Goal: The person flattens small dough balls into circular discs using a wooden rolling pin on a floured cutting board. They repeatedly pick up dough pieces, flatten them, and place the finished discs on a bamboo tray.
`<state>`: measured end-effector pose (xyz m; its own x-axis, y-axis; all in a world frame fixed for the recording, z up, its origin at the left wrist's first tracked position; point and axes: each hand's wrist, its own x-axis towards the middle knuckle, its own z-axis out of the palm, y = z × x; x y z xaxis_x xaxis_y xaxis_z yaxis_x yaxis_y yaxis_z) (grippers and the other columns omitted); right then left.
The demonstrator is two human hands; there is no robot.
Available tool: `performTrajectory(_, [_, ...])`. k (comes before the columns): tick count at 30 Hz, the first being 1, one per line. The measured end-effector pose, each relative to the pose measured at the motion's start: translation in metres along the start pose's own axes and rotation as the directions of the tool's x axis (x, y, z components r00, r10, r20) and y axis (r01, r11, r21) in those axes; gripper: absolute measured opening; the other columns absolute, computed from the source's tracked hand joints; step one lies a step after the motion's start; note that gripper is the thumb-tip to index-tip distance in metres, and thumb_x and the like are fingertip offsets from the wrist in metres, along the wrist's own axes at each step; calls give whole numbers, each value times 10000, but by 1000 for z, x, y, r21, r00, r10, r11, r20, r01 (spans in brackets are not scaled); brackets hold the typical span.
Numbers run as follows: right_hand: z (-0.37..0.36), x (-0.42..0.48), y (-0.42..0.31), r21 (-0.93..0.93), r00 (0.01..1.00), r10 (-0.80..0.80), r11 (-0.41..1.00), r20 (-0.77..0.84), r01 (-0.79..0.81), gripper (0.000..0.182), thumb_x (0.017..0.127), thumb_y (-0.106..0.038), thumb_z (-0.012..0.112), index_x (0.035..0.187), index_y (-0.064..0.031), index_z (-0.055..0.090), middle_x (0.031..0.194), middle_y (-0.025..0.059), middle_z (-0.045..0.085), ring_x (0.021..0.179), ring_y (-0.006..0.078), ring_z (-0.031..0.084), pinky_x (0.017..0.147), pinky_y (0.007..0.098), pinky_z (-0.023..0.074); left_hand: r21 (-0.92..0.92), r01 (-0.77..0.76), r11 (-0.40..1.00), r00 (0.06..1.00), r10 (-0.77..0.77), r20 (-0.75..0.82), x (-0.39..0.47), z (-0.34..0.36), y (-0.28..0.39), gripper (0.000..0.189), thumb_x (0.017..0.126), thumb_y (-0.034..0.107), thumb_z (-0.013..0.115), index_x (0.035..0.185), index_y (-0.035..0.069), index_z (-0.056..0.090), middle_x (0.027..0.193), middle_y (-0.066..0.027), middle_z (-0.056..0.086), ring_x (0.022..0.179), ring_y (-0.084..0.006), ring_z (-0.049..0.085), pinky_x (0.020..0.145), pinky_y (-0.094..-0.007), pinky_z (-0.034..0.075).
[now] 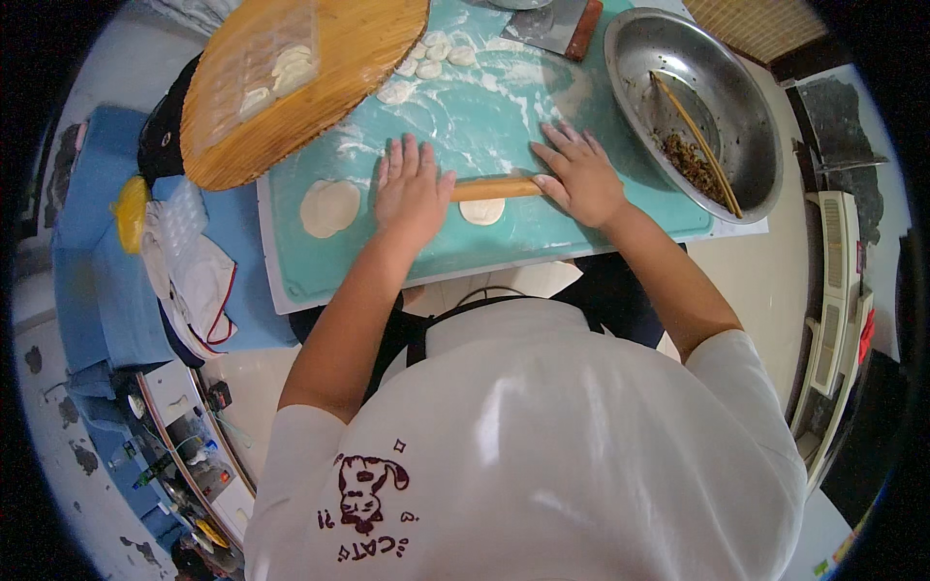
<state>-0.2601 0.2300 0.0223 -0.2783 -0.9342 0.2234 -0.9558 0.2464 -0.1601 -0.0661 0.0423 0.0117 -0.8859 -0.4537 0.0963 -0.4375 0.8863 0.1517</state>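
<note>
A wooden rolling pin (498,189) lies crosswise on the flour-dusted green mat (407,261). My left hand (414,185) presses flat over its left end, fingers stretched forward. At the other end, the palm and thumb of my right hand (581,174) rest on the pin with the fingers spread; the pin's ends are hidden beneath my hands. A small round dough wrapper (482,212) shows below the pin, its far edge covered. To the left of my left hand lie overlapping rolled dough wrappers (329,208). Several small flattened dough pieces (438,52) are grouped farther back.
A large metal bowl (621,80) stands at the right, holding chopped filling (686,160) and chopsticks (686,116). A dough scraper (541,29) lies at the back. On the left, a round wooden board (363,54) carries a clear plastic tray (232,120) with dumplings (293,67).
</note>
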Motion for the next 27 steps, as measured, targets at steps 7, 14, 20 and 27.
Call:
performTrajectory(7, [-3, -42, -5, 234, 982, -137, 958, -129, 164, 393, 721, -255, 717, 1043, -72, 588, 1151, 120, 581, 1076, 322, 538, 913, 464, 414, -488, 56, 871, 994, 0, 113, -10, -15, 31, 312, 874, 217, 593, 1117, 22, 611, 1178, -166, 584, 1033, -300, 575, 871, -374, 458])
performTrajectory(14, [-1, -50, -6, 227, 968, -137, 956, -211, 185, 328, 739, -218, 708, 1001, -80, 567, 892, 84, 600, 809, 290, 596, 664, 397, 494, -644, 234, 729, 918, 52, 394, 26, -18, 25, 196, 865, 198, 622, 999, 55, 623, 939, -117, 649, 831, -240, 611, 721, -339, 469])
performTrajectory(20, [-4, -50, -6, 284, 977, -128, 943, -172, 173, 316, 754, -249, 698, 996, -84, 579, 882, 90, 599, 799, 299, 596, 689, 401, 499, -678, 162, 717, 983, -56, 176, 21, -25, 12, 159, 879, 168, 606, 1000, 66, 624, 899, -108, 665, 819, -233, 625, 713, -330, 477])
performTrajectory(27, [-6, -50, -8, 289, 985, -84, 949, -149, 124, 300, 761, -269, 697, 975, -80, 604, 880, 90, 614, 821, 298, 606, 709, 399, 505, -255, -204, 945, 973, 224, 52, 12, -38, 14, 198, 843, 190, 617, 1016, 103, 657, 1001, -104, 669, 893, -309, 622, 764, -388, 506])
